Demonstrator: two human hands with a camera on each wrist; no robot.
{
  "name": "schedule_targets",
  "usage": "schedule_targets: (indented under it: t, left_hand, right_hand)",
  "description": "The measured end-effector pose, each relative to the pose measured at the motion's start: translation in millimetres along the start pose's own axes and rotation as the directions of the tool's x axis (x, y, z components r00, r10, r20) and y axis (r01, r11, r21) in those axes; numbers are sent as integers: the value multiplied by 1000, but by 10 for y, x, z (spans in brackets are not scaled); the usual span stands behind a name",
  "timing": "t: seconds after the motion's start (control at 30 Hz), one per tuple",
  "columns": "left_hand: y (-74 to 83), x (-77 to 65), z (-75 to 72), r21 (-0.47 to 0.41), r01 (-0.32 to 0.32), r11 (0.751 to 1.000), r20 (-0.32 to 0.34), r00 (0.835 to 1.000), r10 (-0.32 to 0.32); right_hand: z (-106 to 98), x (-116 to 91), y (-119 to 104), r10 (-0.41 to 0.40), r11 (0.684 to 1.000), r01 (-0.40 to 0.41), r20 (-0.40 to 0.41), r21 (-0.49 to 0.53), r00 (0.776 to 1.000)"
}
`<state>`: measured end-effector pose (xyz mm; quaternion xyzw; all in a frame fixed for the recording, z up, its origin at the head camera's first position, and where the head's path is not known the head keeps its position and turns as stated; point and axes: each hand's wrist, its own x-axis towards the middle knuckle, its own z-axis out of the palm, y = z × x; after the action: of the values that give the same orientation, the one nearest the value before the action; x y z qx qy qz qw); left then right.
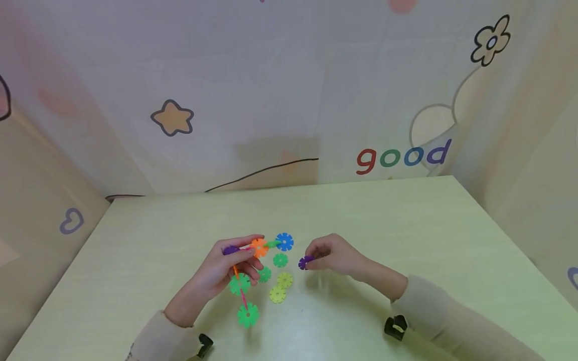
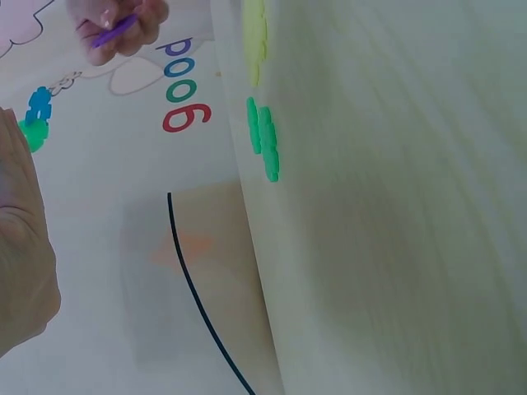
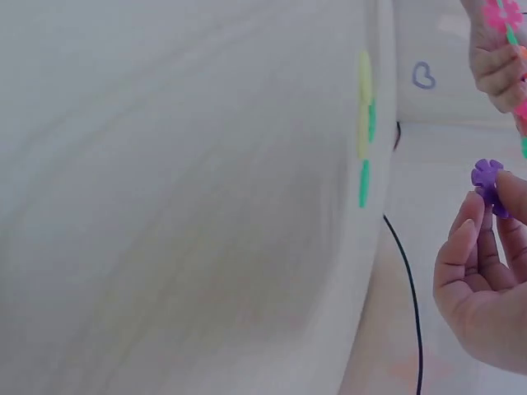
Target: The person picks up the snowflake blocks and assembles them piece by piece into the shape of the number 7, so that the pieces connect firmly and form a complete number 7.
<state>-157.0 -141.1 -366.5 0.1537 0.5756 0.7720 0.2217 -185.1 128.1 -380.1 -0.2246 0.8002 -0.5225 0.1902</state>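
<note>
My left hand (image 1: 215,271) holds a chain of linked plastic snowflake discs above the table, thumb and fingers pinching it near an orange disc (image 1: 259,247). A blue disc (image 1: 284,241) ends the chain on the right, joined by a green disc seen edge-on. From a purple disc (image 1: 231,249) at the hand, the other branch hangs down through a green disc (image 1: 240,284) and a pink one to a lower green disc (image 1: 248,315). Between thumb and fingertips, my right hand (image 1: 336,255) pinches a single purple disc (image 3: 487,183), apart from the chain.
On the table (image 1: 361,311) between the hands lie two yellow discs (image 1: 277,294), overlapping, and two loose green discs (image 1: 280,259). A printed curtain (image 1: 280,90) stands behind the table and along both sides. Dark wrist straps (image 1: 396,327) show at both sleeves.
</note>
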Motion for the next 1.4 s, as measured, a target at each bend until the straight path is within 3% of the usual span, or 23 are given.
schedule_targets:
  t: [0.33,0.93,1.03,1.2,1.4]
  left_hand:
    - [-56,4,12,-4,-12,1000,54,998,13]
    - [-114,30,53,37,-13,999,73,997,11]
    - [-147,39,56,118,-20,993,51,999,15]
    - [-155,62,75,306,-45,951,-33,998,57]
    - [-182,66,91,348,-6,937,-143,988,60]
  right_hand:
    - [-73,1,-117,-18,995,33,-149,96,989]
    - [-41,-30,-142,-55,987,80,-176,136,983]
    - [-40,-45,-136,-67,987,93,-194,129,979]
    - [-69,-53,-142,-82,985,109,-200,130,976]
    - [-76,-62,-110,-73,986,99,-189,132,979]
